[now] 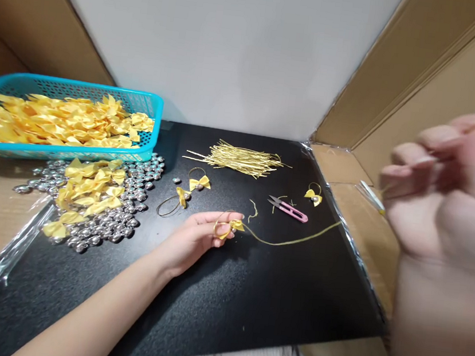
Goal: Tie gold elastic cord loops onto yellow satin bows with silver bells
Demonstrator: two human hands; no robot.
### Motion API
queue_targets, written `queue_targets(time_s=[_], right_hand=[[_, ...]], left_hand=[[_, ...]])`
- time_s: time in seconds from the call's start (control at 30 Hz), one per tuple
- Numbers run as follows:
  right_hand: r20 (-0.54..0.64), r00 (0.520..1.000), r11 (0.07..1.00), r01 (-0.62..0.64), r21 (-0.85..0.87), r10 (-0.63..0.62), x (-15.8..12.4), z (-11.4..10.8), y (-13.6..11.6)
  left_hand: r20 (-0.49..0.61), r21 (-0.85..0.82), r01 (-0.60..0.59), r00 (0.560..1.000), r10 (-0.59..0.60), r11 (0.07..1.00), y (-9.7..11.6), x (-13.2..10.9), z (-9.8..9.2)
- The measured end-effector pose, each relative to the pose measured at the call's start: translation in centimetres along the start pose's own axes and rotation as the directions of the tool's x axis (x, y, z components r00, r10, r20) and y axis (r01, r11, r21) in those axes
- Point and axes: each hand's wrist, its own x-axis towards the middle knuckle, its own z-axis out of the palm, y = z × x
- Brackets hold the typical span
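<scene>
Between the thumb and fingers of my left hand [202, 234] is a small yellow ribbon bow [231, 229], pinched above the black board. From the bow a gold cord [290, 244] runs in a slack curve toward the right. My right hand [445, 175] is raised at the right edge, blurred, its fingers curled closed round the cord; a thin strand shows by its fingertips. Beyond my left hand lie two finished-looking bows with beads and loops, one upright [200, 184] and one tilted [182, 197]. Pink thread snips [289, 209] lie right of the bow.
A blue basket [157, 128] of yellow bows stands at the left. Silver beads [101, 233] and loose bows [89, 188] are piled before it. Cut gold cords [244, 160] lie at the back. Another looped bow [314, 195] rests near the board's right edge. Cardboard walls [428, 68] flank the board.
</scene>
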Motion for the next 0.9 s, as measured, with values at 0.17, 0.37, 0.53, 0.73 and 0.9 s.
queue_targets(time_s=[0.17,0.37,0.53,0.73,0.9], right_hand=[[-0.065,0.926,0.873,-0.324,0.364,0.371,-0.3,2.9,1.6],[0.115,0.929,0.875,-0.371,0.31,0.353,-1.2,3.6,3.2],[0.288,0.884,0.836,-0.45,0.314,0.368,-4.0,4.8,5.5],[0.53,0.775,0.93,-0.359,-0.08,0.345,-8.1,7.4,7.2],[0.468,0.852,0.972,-0.195,-0.132,0.235,-7.6,8.6,6.8]], left_hand=[[0.108,-0.284,0.132,0.989,-0.105,0.95,0.4,-0.5,0.4],[0.139,-0.349,0.179,0.981,-0.138,0.92,0.5,-0.9,0.5],[0.16,-0.396,0.189,0.978,-0.135,0.899,0.8,-1.1,0.6],[0.18,-0.452,0.168,0.979,-0.095,0.876,0.9,-1.2,1.0],[0.216,-0.469,0.179,0.973,-0.084,0.865,0.7,-1.3,1.0]])
